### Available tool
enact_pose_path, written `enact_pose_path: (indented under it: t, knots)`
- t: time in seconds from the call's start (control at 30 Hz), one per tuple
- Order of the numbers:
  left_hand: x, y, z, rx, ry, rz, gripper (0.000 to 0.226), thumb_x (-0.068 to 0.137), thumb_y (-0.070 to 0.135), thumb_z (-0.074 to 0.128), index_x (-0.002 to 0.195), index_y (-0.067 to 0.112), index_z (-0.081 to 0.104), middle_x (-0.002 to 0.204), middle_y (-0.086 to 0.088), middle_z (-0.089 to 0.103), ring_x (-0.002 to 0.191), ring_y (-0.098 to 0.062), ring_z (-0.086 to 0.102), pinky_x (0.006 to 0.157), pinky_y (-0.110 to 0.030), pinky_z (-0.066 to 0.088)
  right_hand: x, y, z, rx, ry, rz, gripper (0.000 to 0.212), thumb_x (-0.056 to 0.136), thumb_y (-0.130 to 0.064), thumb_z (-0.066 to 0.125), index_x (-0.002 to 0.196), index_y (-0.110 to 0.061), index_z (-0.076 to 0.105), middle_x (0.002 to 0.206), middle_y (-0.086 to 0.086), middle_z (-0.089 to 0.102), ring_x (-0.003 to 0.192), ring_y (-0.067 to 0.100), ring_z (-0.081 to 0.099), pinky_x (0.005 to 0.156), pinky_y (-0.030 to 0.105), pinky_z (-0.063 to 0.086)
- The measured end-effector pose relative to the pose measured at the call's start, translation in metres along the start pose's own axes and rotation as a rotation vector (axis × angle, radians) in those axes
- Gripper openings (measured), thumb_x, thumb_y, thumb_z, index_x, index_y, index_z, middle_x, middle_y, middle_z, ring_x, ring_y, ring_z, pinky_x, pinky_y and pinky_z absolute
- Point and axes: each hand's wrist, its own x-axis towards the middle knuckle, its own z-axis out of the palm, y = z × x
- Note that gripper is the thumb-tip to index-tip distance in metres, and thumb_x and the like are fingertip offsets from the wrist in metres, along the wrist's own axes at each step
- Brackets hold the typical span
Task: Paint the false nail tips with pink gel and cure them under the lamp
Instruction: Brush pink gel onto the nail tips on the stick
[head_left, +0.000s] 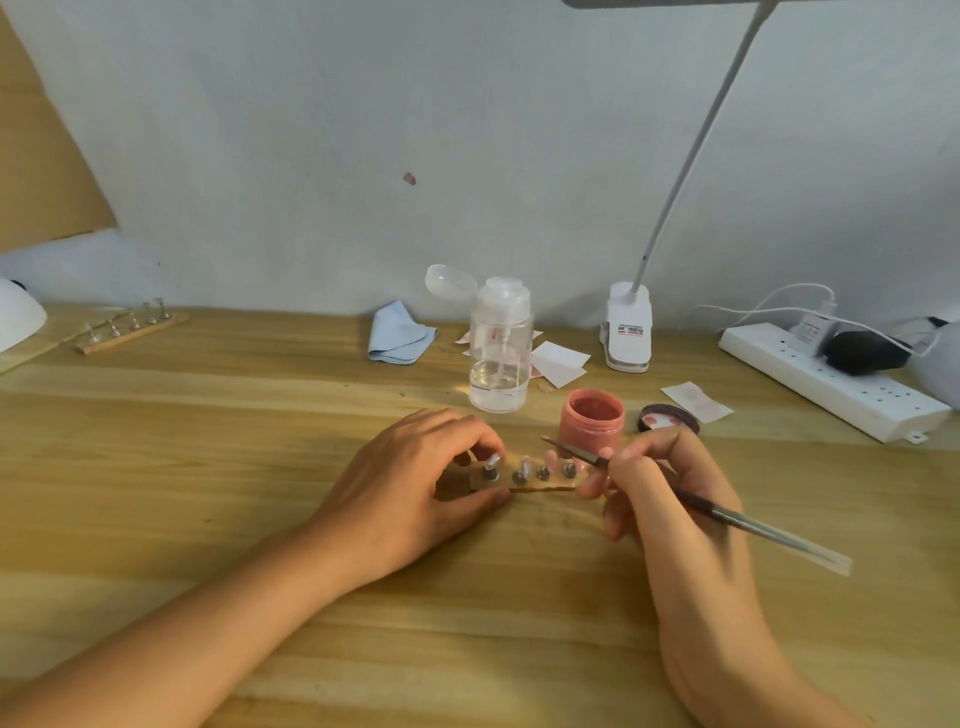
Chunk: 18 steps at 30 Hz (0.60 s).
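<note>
A small wooden strip carrying several false nail tips on metal studs lies on the table in front of me. My left hand grips its left end between thumb and fingers. My right hand holds a thin brush, whose tip points left just above the tips. An open jar of pink gel stands right behind the strip, with its dark lid lying to the right. The white curing lamp shows partly at the far left edge.
A second wooden strip with nail tips lies at the back left. A clear pump bottle, a blue cloth, paper wipes, a clip desk lamp and a white power strip line the back of the wooden table.
</note>
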Motion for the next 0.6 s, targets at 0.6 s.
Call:
enact_pose_path:
  t: [0.6]
  knots:
    - [0.0, -0.0026, 0.002, -0.017, -0.018, -0.069, 0.026, 0.078, 0.052, 0.068, 0.099, 0.037, 0.062, 0.09, 0.026, 0.061, 0.091, 0.003, 0.057, 0.075, -0.016, 0.044, 0.0007, -0.0019, 0.0018, 0.004, -0.026, 0.044, 0.019, 0.089, -0.001, 0.059, 0.075, -0.003, 0.046, 0.064, 0.014, 0.07, 0.05, 0.01, 0.055, 0.053, 0.016, 0.046]
